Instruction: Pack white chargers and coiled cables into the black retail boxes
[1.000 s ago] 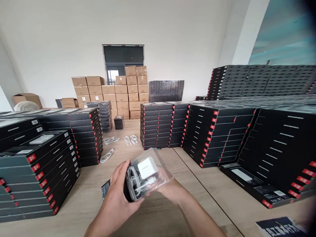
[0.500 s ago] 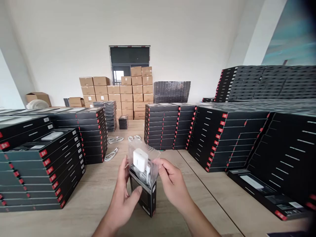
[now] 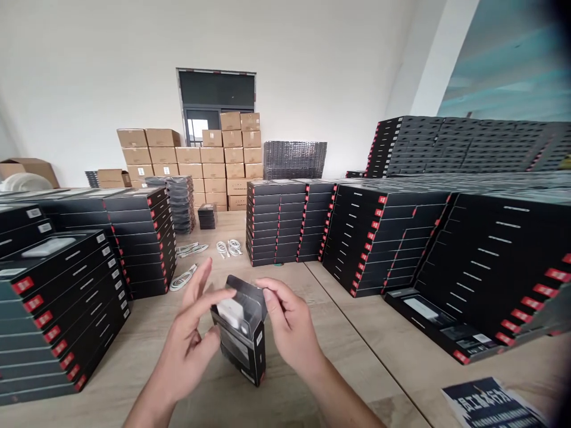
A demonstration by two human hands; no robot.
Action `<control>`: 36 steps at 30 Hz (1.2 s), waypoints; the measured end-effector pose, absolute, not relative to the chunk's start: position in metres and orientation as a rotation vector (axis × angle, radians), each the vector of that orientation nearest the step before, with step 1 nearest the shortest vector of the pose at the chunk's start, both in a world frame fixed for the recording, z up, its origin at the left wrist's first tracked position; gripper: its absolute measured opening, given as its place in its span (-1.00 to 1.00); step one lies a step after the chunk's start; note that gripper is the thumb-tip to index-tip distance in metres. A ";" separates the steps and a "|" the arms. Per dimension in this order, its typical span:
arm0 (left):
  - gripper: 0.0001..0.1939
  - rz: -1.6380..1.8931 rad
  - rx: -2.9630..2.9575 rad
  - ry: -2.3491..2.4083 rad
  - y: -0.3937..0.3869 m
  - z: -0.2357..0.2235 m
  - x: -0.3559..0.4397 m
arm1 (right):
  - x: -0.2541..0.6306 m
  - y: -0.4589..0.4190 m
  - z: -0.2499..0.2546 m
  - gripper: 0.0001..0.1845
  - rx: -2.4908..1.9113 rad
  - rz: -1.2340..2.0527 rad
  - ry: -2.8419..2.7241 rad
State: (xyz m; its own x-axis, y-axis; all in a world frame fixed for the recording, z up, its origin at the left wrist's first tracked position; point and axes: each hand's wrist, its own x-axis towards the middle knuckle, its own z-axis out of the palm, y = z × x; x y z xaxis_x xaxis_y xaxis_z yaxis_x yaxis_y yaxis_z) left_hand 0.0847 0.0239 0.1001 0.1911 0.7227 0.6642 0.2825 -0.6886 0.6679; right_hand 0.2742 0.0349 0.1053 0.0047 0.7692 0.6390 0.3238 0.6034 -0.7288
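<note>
A small black retail box (image 3: pixel 243 356) stands upright on the table, its top end open. A white charger block (image 3: pixel 231 310) sits low in the opening, in a clear plastic tray that shows only in part. My left hand (image 3: pixel 185 342) is at the box's left side, fingers spread. Its index fingertip reaches the top opening and its thumb is by the front face. At the upper right corner, my right hand (image 3: pixel 292 324) pinches the box's flap between thumb and fingers.
Stacks of black boxes stand left (image 3: pixel 84 309) and right (image 3: pixel 375 238). Coiled white cables (image 3: pixel 185 276) lie beyond my left hand. A black box (image 3: pixel 441 327) lies flat at right, near a printed sheet (image 3: pixel 491 404). Cardboard cartons (image 3: pixel 214 169) are piled at the back.
The plastic tray with the charger has gone down into the black box. My left hand has come off the box's side, its fingers now spread over the opening. The view has turned right.
</note>
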 end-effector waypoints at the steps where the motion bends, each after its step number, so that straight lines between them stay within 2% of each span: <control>1: -0.63 1.423 2.050 0.951 0.027 0.091 0.085 | 0.275 0.038 0.104 -0.74 -0.955 0.471 -1.538; 4: -0.57 1.299 1.934 0.977 0.035 0.068 0.089 | 0.278 0.046 0.097 -0.76 -0.930 0.557 -1.404; 9: -0.47 1.473 1.775 1.042 0.043 0.051 0.091 | 0.282 0.056 0.086 -0.83 -0.747 0.602 -1.504; 14: -0.75 1.489 1.934 1.091 0.045 0.054 0.081 | 0.284 0.055 0.087 -0.85 -0.853 0.372 -1.746; 20: -0.97 1.618 1.818 0.984 0.039 0.064 0.084 | 0.279 0.052 0.084 -0.92 -0.813 0.447 -1.669; 23: -0.86 1.657 1.671 0.869 0.035 0.068 0.087 | 0.277 0.050 0.085 -0.81 -0.796 0.534 -1.617; 25: -0.80 1.639 1.712 0.881 0.033 0.071 0.086 | 0.276 0.048 0.090 -0.84 -0.786 0.552 -1.656; 27: -0.79 1.629 1.797 0.918 0.034 0.074 0.084 | 0.276 0.047 0.094 -0.88 -0.782 0.566 -1.698; 36: -0.77 1.608 1.918 0.979 0.042 0.069 0.080 | 0.281 0.050 0.097 -0.78 -0.814 0.693 -1.750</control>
State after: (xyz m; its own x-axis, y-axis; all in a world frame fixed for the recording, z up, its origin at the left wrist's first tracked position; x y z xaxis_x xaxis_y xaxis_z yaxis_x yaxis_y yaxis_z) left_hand 0.0798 0.0423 0.0694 0.0686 0.7561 0.6508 0.2317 -0.6466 0.7268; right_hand 0.2811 0.0501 0.0969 -0.2318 0.7948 0.5609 0.1950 0.6029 -0.7736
